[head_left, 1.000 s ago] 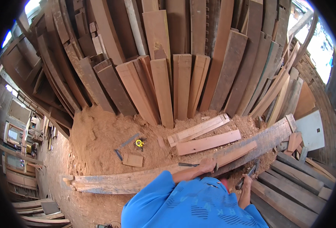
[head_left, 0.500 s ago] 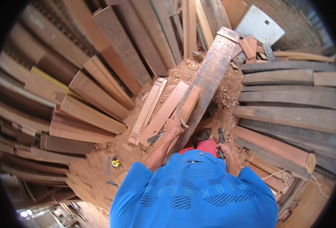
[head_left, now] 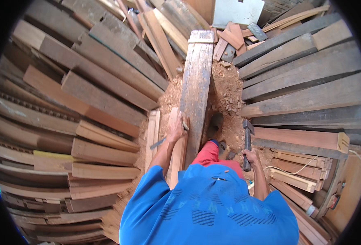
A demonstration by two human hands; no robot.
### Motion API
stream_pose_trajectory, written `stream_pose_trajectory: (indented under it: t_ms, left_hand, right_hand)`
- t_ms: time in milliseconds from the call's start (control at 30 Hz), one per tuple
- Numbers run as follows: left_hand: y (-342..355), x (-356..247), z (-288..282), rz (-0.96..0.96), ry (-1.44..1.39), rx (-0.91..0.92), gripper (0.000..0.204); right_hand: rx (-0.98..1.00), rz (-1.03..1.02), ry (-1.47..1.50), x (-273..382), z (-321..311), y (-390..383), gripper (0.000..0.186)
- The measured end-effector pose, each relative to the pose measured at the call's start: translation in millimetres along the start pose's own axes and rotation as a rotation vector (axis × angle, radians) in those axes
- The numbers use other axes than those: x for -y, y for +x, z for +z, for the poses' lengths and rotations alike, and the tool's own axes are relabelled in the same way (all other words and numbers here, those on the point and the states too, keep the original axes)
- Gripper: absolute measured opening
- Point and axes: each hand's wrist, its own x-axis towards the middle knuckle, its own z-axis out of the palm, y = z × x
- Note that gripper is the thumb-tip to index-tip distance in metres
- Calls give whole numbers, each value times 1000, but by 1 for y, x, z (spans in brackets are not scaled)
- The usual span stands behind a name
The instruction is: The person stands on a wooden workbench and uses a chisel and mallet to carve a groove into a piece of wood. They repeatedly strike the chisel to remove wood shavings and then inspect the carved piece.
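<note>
My left hand [head_left: 175, 130] is closed around a chisel, its metal blade [head_left: 158, 143] sticking out to the left and its handle end [head_left: 185, 126] showing at the right. Beneath that hand, a reddish-brown board [head_left: 182, 143] lies along the left side of a long, worn wooden bench [head_left: 196, 81]. My right hand [head_left: 252, 157] grips a hammer [head_left: 247, 139] by its dark handle, out to the right of my leg. The hammer stands head-up, apart from the bench and the board. A paler board [head_left: 152, 130] lies just left of the chisel.
Stacked planks [head_left: 103, 163] fan out along the left. Thick grey beams [head_left: 303, 92] lie at the right, above a reddish beam [head_left: 298, 138]. Wood shavings [head_left: 229, 90] cover the floor. Offcuts [head_left: 231, 38] and a white panel [head_left: 237, 14] are at the far end; a pale cord [head_left: 294, 173] lies low right.
The view has turned, so the bench now appears more upright. My right hand has moved the hammer outward to the right, away from my leg. The left hand still holds the chisel.
</note>
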Motion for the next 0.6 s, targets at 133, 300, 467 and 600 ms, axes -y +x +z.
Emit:
stream_pose_trajectory:
  t_ms: [133, 300, 467, 600]
  left_hand:
    - [-1, 12, 6, 14, -40, -8, 98]
    - [7, -33, -45, -225, 4, 277, 89]
    - [12, -28, -38, -170, 34, 277, 89]
    - [8, -9, -32, -86, 52, 261, 78]
  right_hand:
    - [-109, -271, -75, 68, 14, -39, 17]
    - [-238, -587, -111, 136, 50, -79, 29]
    - [-293, -865, 114, 173, 120, -126, 33]
    - [-36, -740, 179, 185, 160, -147, 28]
